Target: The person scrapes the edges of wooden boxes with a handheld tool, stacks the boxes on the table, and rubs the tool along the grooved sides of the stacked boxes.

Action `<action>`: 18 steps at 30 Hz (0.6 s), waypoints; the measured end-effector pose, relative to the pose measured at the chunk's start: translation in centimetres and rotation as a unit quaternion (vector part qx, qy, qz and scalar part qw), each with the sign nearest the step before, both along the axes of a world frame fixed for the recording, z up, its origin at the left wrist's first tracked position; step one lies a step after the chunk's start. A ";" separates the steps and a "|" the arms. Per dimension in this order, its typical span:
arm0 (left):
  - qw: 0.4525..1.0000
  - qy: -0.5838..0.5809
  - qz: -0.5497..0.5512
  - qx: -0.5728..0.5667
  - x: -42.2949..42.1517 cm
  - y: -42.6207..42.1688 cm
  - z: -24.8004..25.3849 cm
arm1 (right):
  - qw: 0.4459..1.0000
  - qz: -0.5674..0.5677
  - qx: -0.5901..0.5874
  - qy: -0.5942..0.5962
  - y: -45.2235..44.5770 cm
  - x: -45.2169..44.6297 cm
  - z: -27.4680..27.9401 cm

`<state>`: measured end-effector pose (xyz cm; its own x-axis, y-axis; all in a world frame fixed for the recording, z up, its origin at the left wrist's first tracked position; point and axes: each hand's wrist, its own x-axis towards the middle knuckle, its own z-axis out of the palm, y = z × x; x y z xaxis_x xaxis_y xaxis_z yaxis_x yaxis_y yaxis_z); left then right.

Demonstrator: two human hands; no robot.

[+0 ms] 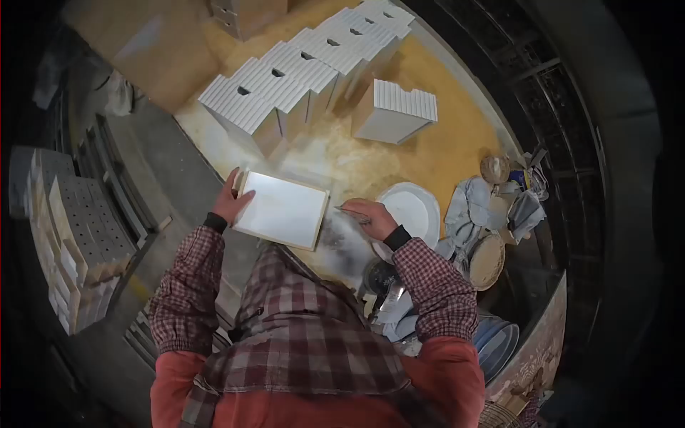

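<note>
A worn, yellow-brown tabletop [457, 160], smeared with white powder, spreads beyond the fingers, with a dim grey floor [168, 153] left of them. The left hand [230, 201] grips a smooth, white rectangular panel with pale, wood-like edges [282, 210] by its left side, thumb on its face. The right hand [369, 217] is curled narrow, just right of the panel; whether it holds anything, I cannot tell. A round white basin [432, 214] sits beside its fingers. Farther ahead stand ribbed white stacks with dark notches [275, 85] and 1 separate ribbed block [392, 118].
</note>
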<state>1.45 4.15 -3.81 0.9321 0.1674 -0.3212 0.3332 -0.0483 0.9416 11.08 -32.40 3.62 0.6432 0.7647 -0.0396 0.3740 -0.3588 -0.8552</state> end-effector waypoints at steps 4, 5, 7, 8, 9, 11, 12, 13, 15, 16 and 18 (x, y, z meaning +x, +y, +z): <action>0.986 -0.156 0.026 0.057 0.2 -3.0 3.2 | 0.969 -0.223 0.082 -0.072 -3.0 -1.0 -0.7; 0.990 0.025 -0.013 0.138 0.9 -5.7 12.8 | 0.957 -0.271 0.099 -0.041 -3.5 -1.2 -0.4; 0.933 -0.193 -0.071 0.294 2.3 -8.6 15.6 | 0.937 -0.329 0.114 -0.017 -4.9 -1.5 -0.1; 0.898 -0.230 -0.136 0.351 3.5 -10.0 18.4 | 0.901 -0.403 0.157 0.034 -5.0 -1.8 -0.5; 0.867 -0.279 -0.166 0.377 4.7 -11.9 18.8 | 0.899 -0.413 0.144 0.025 -5.9 -1.9 -0.6; 0.832 -0.269 -0.259 0.411 8.0 -14.5 19.5 | 0.847 -0.473 0.226 0.093 -6.6 -2.1 -1.4; 0.808 -0.325 -0.267 0.412 9.8 -15.8 18.5 | 0.865 -0.468 0.176 0.032 -7.0 -2.1 -0.9; 0.782 -0.379 -0.272 0.414 11.7 -17.0 17.0 | 0.879 -0.459 0.127 -0.031 -7.4 -2.1 -0.2; 0.749 -0.335 -0.336 0.462 14.6 -19.4 16.6 | 0.846 -0.489 0.198 0.080 -8.0 -2.6 -0.9; 0.704 -0.447 -0.272 0.480 15.9 -20.7 14.1 | 0.841 -0.482 0.232 0.083 -8.6 -2.9 -1.6; 0.737 -0.355 -0.353 0.454 18.3 -22.7 15.7 | 0.846 -0.490 0.195 0.078 -10.0 -2.8 -1.3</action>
<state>19.70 -18.51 11.85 0.7689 -0.5945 0.2354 -0.6382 -0.6910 0.3394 8.27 -42.44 2.31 0.9862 -0.1579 -0.0501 -0.0682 -0.1112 -0.9915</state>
